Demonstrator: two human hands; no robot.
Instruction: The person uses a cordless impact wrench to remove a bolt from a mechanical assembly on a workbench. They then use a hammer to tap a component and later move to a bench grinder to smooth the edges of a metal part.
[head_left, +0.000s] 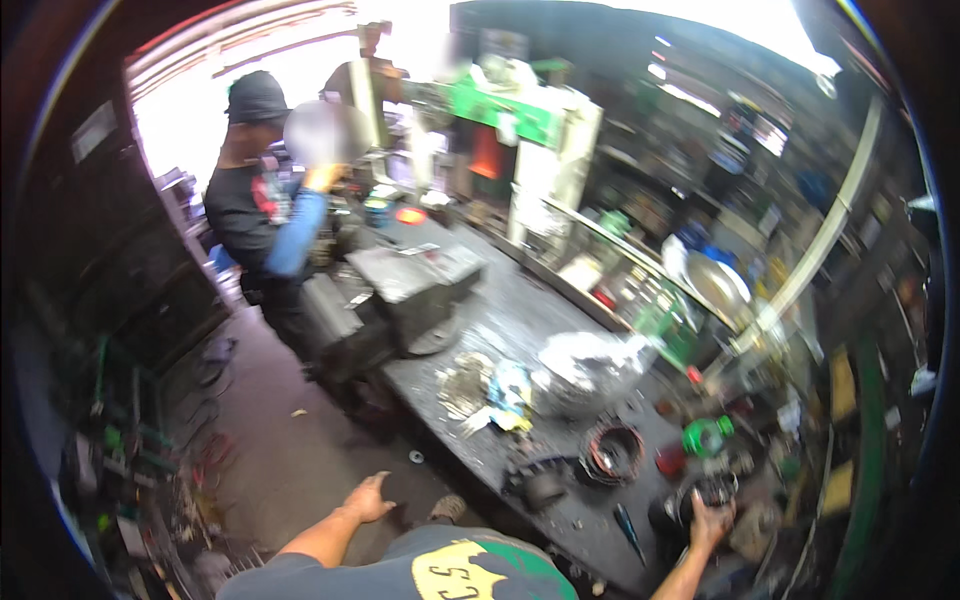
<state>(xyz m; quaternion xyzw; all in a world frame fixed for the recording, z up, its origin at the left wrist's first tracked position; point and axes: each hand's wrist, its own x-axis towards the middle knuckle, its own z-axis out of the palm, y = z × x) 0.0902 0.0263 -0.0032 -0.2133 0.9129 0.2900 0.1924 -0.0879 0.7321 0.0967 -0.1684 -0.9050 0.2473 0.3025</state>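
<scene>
My left hand (370, 498) hangs over the floor beside the bench, with its fingers apart and nothing in it. At the near right end of the workbench (510, 290), my right hand (712, 522) grips a dark round metal part (718, 487). Motion blur hides the part's exact kind. Left of that hand lie a dark screwdriver-like tool (629, 532) and a round metal housing with a reddish rim (613, 453). Close by is a black toothed ring-shaped part (545, 482).
A large bench vise (415, 285) stands on the bench edge. Near it are a crumpled clear plastic bag (590, 370), rags (510, 392) and a green bottle (707, 435). A co-worker (255, 200) stands beyond the vise. Cluttered shelves (700, 170) line the right; cables (212, 450) lie on the floor.
</scene>
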